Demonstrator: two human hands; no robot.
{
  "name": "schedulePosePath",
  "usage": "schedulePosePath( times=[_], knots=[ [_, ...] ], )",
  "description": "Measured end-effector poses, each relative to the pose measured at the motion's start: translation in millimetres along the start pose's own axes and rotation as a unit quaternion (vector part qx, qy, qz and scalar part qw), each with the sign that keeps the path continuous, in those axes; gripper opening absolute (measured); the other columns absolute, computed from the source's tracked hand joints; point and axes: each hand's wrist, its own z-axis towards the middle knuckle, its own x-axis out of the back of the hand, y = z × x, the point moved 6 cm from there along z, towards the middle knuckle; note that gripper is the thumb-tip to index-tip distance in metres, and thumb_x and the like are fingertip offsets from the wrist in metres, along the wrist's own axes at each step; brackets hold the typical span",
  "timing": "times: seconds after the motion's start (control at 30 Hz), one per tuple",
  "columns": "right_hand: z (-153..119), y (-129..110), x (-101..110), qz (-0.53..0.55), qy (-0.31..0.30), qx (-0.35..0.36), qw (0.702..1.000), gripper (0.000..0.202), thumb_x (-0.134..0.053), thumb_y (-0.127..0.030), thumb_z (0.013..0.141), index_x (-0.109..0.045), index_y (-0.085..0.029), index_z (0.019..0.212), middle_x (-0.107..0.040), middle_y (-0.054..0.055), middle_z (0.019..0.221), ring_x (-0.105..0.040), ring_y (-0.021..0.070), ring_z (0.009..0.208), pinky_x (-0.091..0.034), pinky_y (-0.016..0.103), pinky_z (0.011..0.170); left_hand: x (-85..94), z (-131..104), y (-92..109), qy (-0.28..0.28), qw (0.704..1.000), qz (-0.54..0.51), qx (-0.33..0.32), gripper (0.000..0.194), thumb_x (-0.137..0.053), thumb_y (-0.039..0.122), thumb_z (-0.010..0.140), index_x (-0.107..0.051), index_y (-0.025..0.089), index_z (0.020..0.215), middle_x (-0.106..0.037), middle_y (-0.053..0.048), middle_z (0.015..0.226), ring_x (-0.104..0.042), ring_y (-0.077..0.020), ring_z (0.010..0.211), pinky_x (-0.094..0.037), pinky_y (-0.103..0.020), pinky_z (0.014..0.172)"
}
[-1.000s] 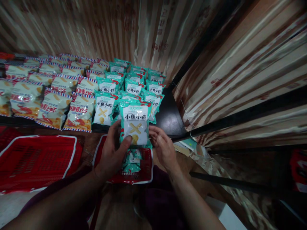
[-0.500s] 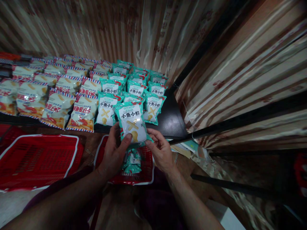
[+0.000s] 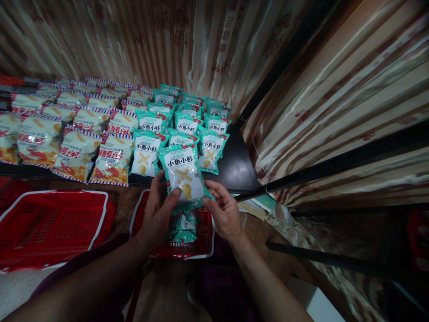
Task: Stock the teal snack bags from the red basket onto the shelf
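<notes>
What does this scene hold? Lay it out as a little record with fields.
Left hand: grips a teal-and-white plastic snack bag, thumb across its front
Right hand: pinches its lower right corner
Black shelf: similar teal bags beside cream bags with striped edges
Near red plastic basket: teal packets inside
Second red basket: farther left

- There's a single camera here, worn on the person's head, looking out from above the two forearms.
- It faces forward and steeply down, with the left hand (image 3: 156,212) and right hand (image 3: 224,210) close below, near mid-view.
- From up there it looks over the black shelf (image 3: 236,163) to the striped curtain (image 3: 161,40) on the far side.
- The near edge takes in the person's lap, with a red basket (image 3: 100,219) at left.
- On the right, the view reaches dark frame bars (image 3: 311,170), which slant across it.
</notes>
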Motion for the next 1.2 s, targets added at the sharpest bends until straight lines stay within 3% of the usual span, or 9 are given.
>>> schedulePosePath(
  times=[0.27,0.43,0.63,0.8,0.97,1.2],
  knots=[
    [-2.7,-4.0,-12.4,0.005,-0.03,-0.05,0.998,0.054,-0.076,-0.036,0.071,-0.053,-0.027,0.119,-0.068,-0.001,0.089,-0.062,0.0137,0.063,-0.053,0.025,0.056,-2.9,1.1,-0.2,0.005,1.0,-0.007,-0.011,0.059,-0.06,0.039,0.083,-0.037,0.019,0.133,-0.059,-0.012,0.128,-0.058,-0.0246,0.115,-0.051,-0.038,0.093],
    [-2.3,-6.9,-11.6,-0.036,-0.033,-0.033,0.998,0.049,-0.072,-0.035,0.075,-0.052,-0.026,0.119,-0.068,0.0,0.092,-0.059,0.0104,0.055,-0.052,0.023,0.052,-4.6,-1.1,-0.2,-0.001,1.0,-0.006,-0.003,0.064,-0.062,0.037,0.081,-0.032,0.02,0.135,-0.056,-0.013,0.132,-0.055,-0.0258,0.119,-0.048,-0.039,0.097],
    [-3.0,-13.2,-5.1,-0.112,-0.017,0.033,0.993,0.045,-0.067,-0.039,0.079,-0.054,-0.024,0.119,-0.066,0.006,0.111,-0.065,0.0207,0.094,-0.055,0.029,0.074,-5.0,-1.6,-2.1,-0.011,1.0,-0.003,-0.014,0.067,-0.062,0.038,0.081,-0.031,0.021,0.138,-0.056,-0.013,0.131,-0.055,-0.0271,0.119,-0.048,-0.041,0.097],
    [-3.4,-14.9,-5.3,-0.126,-0.035,0.045,0.99,0.044,-0.059,-0.046,0.085,-0.053,-0.022,0.121,-0.069,0.005,0.096,-0.065,0.0199,0.087,-0.053,0.029,0.072,-6.2,-2.9,-3.4,-0.017,1.0,0.003,-0.004,0.069,-0.061,0.04,0.08,-0.029,0.02,0.138,-0.055,-0.014,0.132,-0.055,-0.0277,0.119,-0.048,-0.042,0.097],
    [-3.2,-13.8,1.0,-0.168,-0.008,0.064,0.984,0.045,-0.055,-0.051,0.086,-0.055,-0.021,0.12,-0.065,0.002,0.081,-0.062,0.0178,0.074,-0.052,0.028,0.068,-7.4,-5.4,-5.4,-0.038,0.999,0.031,0.007,0.07,-0.06,0.04,0.081,-0.028,0.019,0.139,-0.053,-0.014,0.133,-0.055,-0.0277,0.118,-0.048,-0.042,0.095],
    [-2.4,-14.3,8.9,-0.167,0.011,0.078,0.983,0.04,-0.054,-0.047,0.086,-0.059,-0.02,0.115,-0.069,0.006,0.099,-0.065,0.0193,0.083,-0.052,0.028,0.072,-7.4,-7.6,-12.9,-0.064,0.989,0.135,-0.008,0.065,-0.057,0.042,0.083,-0.034,0.018,0.138,-0.052,-0.013,0.136,-0.05,-0.0271,0.124,-0.041,-0.043,0.103]
  ],
)
